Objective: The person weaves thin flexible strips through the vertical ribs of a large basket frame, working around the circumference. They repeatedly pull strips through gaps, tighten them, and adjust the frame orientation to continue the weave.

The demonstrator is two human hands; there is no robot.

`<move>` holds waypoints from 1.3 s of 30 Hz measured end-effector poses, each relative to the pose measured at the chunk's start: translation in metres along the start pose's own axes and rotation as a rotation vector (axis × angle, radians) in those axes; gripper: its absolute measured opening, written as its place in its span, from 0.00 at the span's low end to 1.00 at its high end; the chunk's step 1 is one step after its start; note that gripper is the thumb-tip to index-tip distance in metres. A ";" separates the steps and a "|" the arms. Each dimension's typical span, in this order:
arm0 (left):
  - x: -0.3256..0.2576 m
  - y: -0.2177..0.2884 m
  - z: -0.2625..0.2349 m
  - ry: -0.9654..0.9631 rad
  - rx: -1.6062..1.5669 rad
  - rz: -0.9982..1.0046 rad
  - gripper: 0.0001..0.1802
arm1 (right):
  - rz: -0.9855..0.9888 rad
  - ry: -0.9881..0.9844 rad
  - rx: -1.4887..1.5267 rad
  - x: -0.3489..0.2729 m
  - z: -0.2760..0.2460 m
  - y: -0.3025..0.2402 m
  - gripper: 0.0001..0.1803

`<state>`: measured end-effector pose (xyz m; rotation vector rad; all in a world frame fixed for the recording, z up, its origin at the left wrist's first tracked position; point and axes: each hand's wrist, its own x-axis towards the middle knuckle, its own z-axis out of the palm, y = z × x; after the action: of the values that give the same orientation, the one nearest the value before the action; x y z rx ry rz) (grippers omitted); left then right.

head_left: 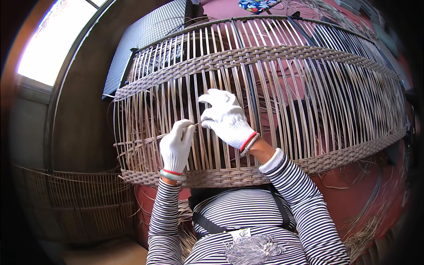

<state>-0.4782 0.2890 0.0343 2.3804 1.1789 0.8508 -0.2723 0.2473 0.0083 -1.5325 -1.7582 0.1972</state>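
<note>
The wicker frame (265, 88) is running out of view at the right, its interior dim. It is standing before the person, tan strips woven in bands. The left hand (176, 148) and right hand (226, 117) are both pinching one thin strand (197, 125) in their grip

A large curved wicker frame (265, 101) fills the middle and right of the frame: upright tan rattan strips, well spaced, crossed by tightly woven bands at top and bottom. A thin loose strand (145, 140) runs across its lower left uprights.
</note>
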 end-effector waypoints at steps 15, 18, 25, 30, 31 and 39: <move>0.020 0.021 0.035 -0.176 -0.102 -0.184 0.13 | 0.103 -0.046 -0.250 -0.016 -0.016 0.023 0.23; 0.022 0.020 0.026 -0.283 -0.076 -0.126 0.13 | 0.061 -0.112 -0.190 -0.022 -0.021 0.029 0.18; 0.026 0.026 0.021 -0.347 0.063 -0.080 0.12 | 0.065 -0.055 -0.211 -0.019 -0.019 0.028 0.27; 0.025 0.029 0.015 -0.431 -0.125 -0.187 0.08 | -0.024 -0.008 -0.157 -0.020 -0.025 0.031 0.13; 0.024 0.030 0.013 -0.433 -0.149 -0.217 0.07 | -0.066 -0.021 -0.129 -0.021 -0.032 0.031 0.13; 0.024 0.053 0.032 -0.306 -0.153 0.071 0.18 | 0.010 0.060 -0.033 -0.037 -0.092 0.029 0.10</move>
<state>-0.4149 0.2753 0.0473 2.3340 0.8825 0.5489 -0.1930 0.1886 0.0383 -1.5553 -1.7149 0.1267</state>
